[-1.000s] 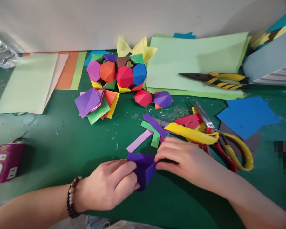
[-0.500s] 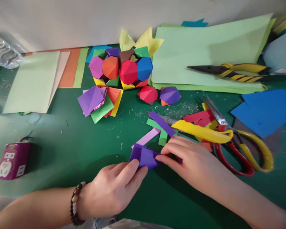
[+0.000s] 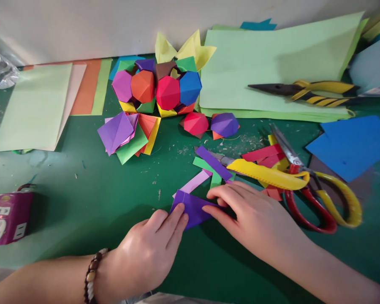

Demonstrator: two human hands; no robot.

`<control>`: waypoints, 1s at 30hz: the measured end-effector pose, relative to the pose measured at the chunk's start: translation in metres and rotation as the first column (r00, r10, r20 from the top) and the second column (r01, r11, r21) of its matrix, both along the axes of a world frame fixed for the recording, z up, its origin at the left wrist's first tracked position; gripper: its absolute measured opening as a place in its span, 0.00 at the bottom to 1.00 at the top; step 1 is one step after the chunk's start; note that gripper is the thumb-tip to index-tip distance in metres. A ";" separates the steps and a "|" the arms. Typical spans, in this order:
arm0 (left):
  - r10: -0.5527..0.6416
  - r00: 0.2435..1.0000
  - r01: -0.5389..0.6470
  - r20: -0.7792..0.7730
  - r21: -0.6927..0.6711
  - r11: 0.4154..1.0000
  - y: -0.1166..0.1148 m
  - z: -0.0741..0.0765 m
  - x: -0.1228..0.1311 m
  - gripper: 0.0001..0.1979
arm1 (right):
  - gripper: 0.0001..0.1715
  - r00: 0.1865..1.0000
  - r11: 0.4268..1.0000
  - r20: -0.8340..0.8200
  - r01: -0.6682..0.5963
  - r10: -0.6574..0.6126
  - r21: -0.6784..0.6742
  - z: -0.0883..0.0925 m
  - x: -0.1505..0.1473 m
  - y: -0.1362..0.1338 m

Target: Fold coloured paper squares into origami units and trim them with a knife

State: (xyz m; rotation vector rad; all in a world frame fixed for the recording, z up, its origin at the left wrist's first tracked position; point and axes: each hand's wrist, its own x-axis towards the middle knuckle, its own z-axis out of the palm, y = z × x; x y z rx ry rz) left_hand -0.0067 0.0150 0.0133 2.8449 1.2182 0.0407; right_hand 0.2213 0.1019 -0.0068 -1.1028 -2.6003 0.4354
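A folded piece of dark purple paper (image 3: pixel 192 208) lies flat on the green table (image 3: pixel 91 198) near the front. My left hand (image 3: pixel 148 252), with a bead bracelet on the wrist, presses its extended fingers on the paper's lower left corner. My right hand (image 3: pixel 253 215) presses its fingertips on the paper's right side, fingers stretched and close together. Neither hand lifts the paper.
Coloured paper strips (image 3: pixel 209 166) and red-and-yellow scissors (image 3: pixel 307 185) lie just behind my right hand. Folded paper balls (image 3: pixel 158 88), loose folded squares (image 3: pixel 126 135), light green sheets (image 3: pixel 266 71), pliers (image 3: pixel 307 93), blue paper (image 3: pixel 351 145) and a purple power strip (image 3: pixel 8 217) surround the spot.
The purple paper went from held up and bent between both hands to lying flat on the table. My fingers have stretched out and now press on it.
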 end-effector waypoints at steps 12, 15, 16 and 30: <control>-0.016 0.999 0.016 -0.045 -0.014 1.000 0.004 0.001 0.001 0.17 | 0.13 0.999 1.000 0.043 -0.030 0.030 -0.002 0.003 0.000 0.002; -0.003 0.999 0.001 -0.037 -0.061 0.998 0.004 0.001 0.000 0.16 | 0.11 0.999 0.999 0.039 -0.031 0.031 -0.009 0.002 -0.001 0.001; -0.002 0.999 -0.001 -0.036 -0.085 0.996 0.005 0.001 0.000 0.16 | 0.10 0.999 0.999 0.037 -0.030 0.031 -0.015 0.002 -0.001 0.001; 0.033 0.995 -0.034 -0.093 -0.010 0.999 0.009 0.006 0.005 0.21 | 0.08 0.999 0.997 0.030 -0.016 0.018 -0.077 -0.001 0.002 0.002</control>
